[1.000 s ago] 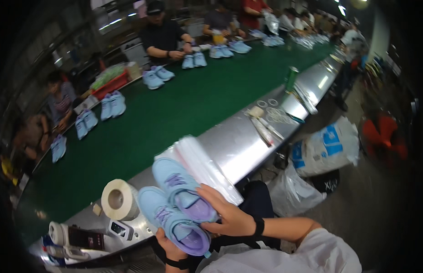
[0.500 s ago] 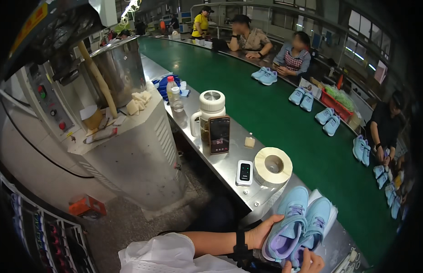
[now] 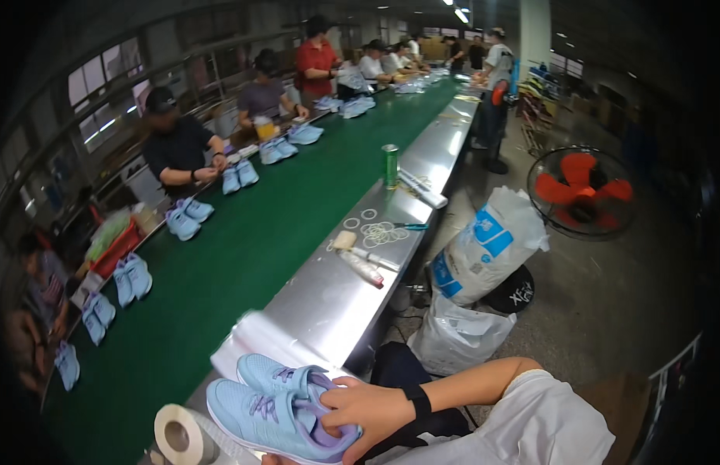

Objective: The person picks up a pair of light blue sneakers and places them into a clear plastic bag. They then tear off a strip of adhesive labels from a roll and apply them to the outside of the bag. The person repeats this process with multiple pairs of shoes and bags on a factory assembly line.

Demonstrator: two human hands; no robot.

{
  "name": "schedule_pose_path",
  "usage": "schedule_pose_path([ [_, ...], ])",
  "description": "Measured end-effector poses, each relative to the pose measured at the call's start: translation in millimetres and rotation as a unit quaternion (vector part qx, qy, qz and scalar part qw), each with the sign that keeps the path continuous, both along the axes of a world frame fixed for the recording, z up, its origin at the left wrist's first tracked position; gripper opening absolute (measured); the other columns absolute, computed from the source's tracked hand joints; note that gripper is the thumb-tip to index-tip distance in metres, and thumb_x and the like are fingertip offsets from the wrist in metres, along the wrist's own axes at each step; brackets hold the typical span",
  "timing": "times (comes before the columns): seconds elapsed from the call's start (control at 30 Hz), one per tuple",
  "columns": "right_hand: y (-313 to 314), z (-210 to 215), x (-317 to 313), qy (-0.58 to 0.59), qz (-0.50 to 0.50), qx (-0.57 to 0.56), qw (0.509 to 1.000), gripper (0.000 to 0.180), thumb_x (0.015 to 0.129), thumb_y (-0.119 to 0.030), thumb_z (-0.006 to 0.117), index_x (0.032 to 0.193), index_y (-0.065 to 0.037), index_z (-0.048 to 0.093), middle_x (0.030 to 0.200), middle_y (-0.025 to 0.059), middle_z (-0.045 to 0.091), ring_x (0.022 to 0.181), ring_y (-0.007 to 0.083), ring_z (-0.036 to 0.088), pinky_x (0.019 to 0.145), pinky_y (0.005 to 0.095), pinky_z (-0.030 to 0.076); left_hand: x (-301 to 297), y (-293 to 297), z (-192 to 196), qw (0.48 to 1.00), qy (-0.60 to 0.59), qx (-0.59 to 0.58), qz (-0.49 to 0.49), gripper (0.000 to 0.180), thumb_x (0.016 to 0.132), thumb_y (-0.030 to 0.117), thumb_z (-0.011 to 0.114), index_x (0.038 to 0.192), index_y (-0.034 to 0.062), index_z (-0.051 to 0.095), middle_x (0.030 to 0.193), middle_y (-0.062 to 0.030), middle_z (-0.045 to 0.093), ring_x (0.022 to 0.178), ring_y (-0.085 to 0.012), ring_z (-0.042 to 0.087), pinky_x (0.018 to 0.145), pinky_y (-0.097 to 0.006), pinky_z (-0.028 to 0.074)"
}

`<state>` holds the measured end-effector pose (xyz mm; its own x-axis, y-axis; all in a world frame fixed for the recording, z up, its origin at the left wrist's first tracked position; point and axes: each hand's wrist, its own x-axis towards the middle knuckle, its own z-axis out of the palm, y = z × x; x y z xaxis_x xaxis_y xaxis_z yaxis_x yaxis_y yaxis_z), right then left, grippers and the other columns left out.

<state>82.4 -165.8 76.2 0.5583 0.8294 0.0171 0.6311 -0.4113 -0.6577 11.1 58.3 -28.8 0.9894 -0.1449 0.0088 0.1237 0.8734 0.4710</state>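
A pair of light blue sneakers with purple laces and lining rests side by side near the lower edge, a near sneaker [image 3: 255,411] and a far sneaker [image 3: 261,370]. My right hand [image 3: 367,411], with a black band at its wrist, grips the pair at the heel end. Its fingers reach into the shoe openings and the thumb lies outside the near heel. Only a sliver of my left hand [image 3: 276,459] shows beneath the near sneaker; its fingers are hidden. White wrapping sheet [image 3: 259,339] lies just beyond the shoes. A label roll [image 3: 182,435] stands beside the toes.
A green conveyor belt [image 3: 274,260] runs beside the metal ledge [image 3: 313,310], with several blue shoe pairs along its far side. Rubber rings [image 3: 383,233], a green can [image 3: 390,167] and a glue-like tube [image 3: 362,267] sit on the ledge. White sacks [image 3: 488,244] and a fan [image 3: 580,190] stand right.
The view has swung far to the right along the belt. My right hand now reaches into the shoe openings; my left hand, earlier at the side of the shoes, is almost out of sight.
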Motion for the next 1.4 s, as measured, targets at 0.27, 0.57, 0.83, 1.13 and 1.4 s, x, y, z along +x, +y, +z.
schedule_pose_path([
  [0.27, -92.8, -5.0, 66.7, -0.081, -0.220, 0.158, 0.959, 0.037, 0.075, -0.038, 0.069, 0.087, -0.004, 0.063, 0.082, 0.0114, 0.060, 0.076, 0.0231, 0.060, 0.069, 0.0307, 0.046, 1.9, -8.2, 60.0, 0.992, 0.018, 0.109, -0.054, 0.071, 0.087, 0.032, 0.053, 0.143, 0.0074, 0.016, 0.144, -0.0207, 0.023, 0.129, -0.0366, 0.031, 0.101, -0.051, 0.032],
  [0.57, -239.4, -16.9, 229.9, -0.308, -0.359, -0.252, 0.844, 0.056, 0.065, -0.063, 0.058, 0.086, -0.013, 0.071, 0.084, 0.0109, 0.064, 0.086, 0.0276, 0.058, 0.085, 0.0390, 0.034, -40.7, 22.8, 16.6, 0.981, 0.170, 0.084, 0.048, 0.046, 0.091, 0.027, 0.046, 0.131, 0.0025, 0.041, 0.126, -0.0147, 0.048, 0.113, -0.0287, 0.047, 0.094, -0.044, 0.041],
  [0.83, -289.6, -59.9, 271.6, -0.300, -0.410, -0.277, 0.815, 0.053, 0.061, -0.060, 0.063, 0.086, -0.015, 0.071, 0.093, 0.0091, 0.065, 0.105, 0.0246, 0.050, 0.090, 0.0430, 0.031, -44.5, 16.3, 14.2, 0.972, 0.207, 0.077, 0.085, 0.040, 0.091, 0.025, 0.047, 0.123, 0.0011, 0.047, 0.117, -0.0124, 0.055, 0.106, -0.0245, 0.053, 0.090, -0.041, 0.043],
  [1.13, -283.3, -69.1, 270.5, -0.239, -0.417, -0.210, 0.852, 0.047, 0.065, -0.055, 0.063, 0.097, -0.021, 0.068, 0.107, 0.0108, 0.061, 0.109, 0.0297, 0.049, 0.090, 0.0445, 0.040, -53.5, 28.4, -8.7, 0.948, 0.281, 0.087, 0.118, 0.037, 0.090, 0.027, 0.050, 0.116, 0.0002, 0.052, 0.110, -0.0134, 0.059, 0.099, -0.0252, 0.057, 0.084, -0.039, 0.047],
  [1.4, -183.9, -59.7, 166.8, -0.302, -0.344, 0.071, 0.886, 0.022, 0.076, -0.004, 0.058, 0.097, -0.002, 0.056, 0.100, 0.0141, 0.056, 0.097, 0.0303, 0.052, 0.086, 0.0375, 0.039, -49.8, 22.1, -9.4, 0.882, 0.323, 0.321, 0.118, 0.028, 0.091, 0.023, 0.050, 0.109, 0.0020, 0.053, 0.100, -0.0080, 0.057, 0.089, -0.0160, 0.055, 0.073, -0.027, 0.045],
])
